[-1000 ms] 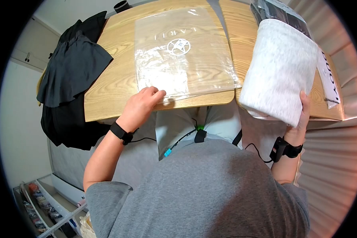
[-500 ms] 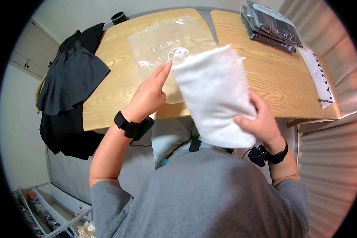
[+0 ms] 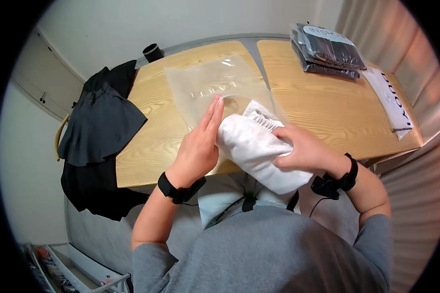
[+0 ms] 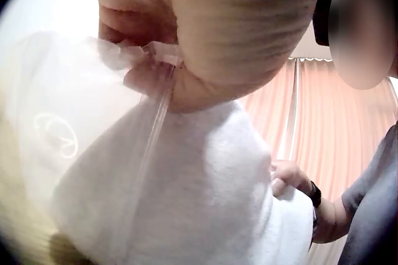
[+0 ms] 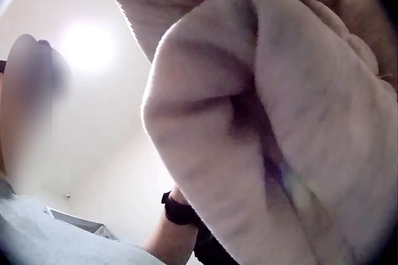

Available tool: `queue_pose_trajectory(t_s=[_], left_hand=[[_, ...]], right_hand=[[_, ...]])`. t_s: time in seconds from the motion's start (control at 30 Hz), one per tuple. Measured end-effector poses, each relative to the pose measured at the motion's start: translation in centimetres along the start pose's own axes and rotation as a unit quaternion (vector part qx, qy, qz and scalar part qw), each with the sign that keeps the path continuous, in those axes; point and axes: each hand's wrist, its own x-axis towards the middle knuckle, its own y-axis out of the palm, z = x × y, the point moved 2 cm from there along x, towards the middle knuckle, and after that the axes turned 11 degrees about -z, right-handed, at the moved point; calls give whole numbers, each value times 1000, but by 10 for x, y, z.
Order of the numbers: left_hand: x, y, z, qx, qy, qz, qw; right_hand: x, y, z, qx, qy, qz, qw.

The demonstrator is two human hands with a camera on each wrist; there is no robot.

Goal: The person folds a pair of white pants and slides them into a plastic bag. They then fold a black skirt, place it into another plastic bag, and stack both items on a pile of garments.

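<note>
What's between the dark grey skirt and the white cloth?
Bare tabletop, then the left hand and part of the clear bag, in the head view.

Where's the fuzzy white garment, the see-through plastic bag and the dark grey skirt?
fuzzy white garment [image 3: 252, 146]: head view, middle of its fabric
see-through plastic bag [image 3: 201, 80]: head view, its far end
dark grey skirt [image 3: 102, 132]: head view, its flared part

Passage right of the clear bag [image 3: 195, 80]
The tabletop [image 3: 327, 110] offers room; the white garment [image 3: 244, 141] blocks the bag's near side.
</note>
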Motion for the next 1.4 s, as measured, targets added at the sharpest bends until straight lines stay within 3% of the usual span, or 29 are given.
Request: queue_pose_trajectory(t_s=[0.1,0.17,0.2,0.23,0.3,0.37,0.43,0.57,0.63,0.7,0.77,0.8,0.87,0.9,0.97,1.03,1.1,1.13,1.27,1.33,1.4], left_hand=[[3,-6,-10,34,34,-38,998],[4,0,-19,80,61,-11,995],[8,3,-22,80,64,-11,995],[15,7,-24,106,87,5,991],[26,13,-28,127,113,22,985],[36,16,-32,154,178,6,972],[40,22,-39,186,198,17,962],[46,17,-40,133,217,21,967],[52,6,-40,132,191,32,972],[57,-2,-34,150,192,22,970],[64,-8,-31,165,190,13,968],[67,-9,-30,151,196,34,968],[73,-9,-31,84,187,65,977],[77,-10,-31,84,191,65,976],[81,-13,-34,45,197,78,976],[77,-15,-37,37,188,98,977],[67,-14,-37,74,206,125,968],[62,-12,-37,74,207,125,967],[54,-7,-39,57,193,170,965],[53,-5,-45,27,201,190,961],[49,-5,-50,15,208,199,958]], right_hand=[[18,-14,10,-10,10,-1,1000],[28,-18,15,-49,43,11,998],[31,-15,16,-83,-32,-58,994],[36,-12,18,-82,-31,-61,994],[48,-9,19,-60,7,-31,998],[62,0,1,108,79,8,991],[68,11,-13,317,108,-14,942],[64,22,-21,544,177,-54,819],[57,33,-20,575,155,-154,789],[48,40,-12,619,152,-200,744],[41,43,-5,614,170,-242,732],[40,44,0,614,167,-244,732],[35,39,12,485,134,-259,824],[34,36,13,485,133,-262,823],[32,32,18,319,78,-177,928],[33,27,18,320,99,-161,929],[39,30,4,494,173,-145,839],[40,32,-3,520,176,-168,819],[40,44,-13,495,202,-204,820],[44,45,-8,497,158,-165,837],[45,41,3,528,158,-172,816]])
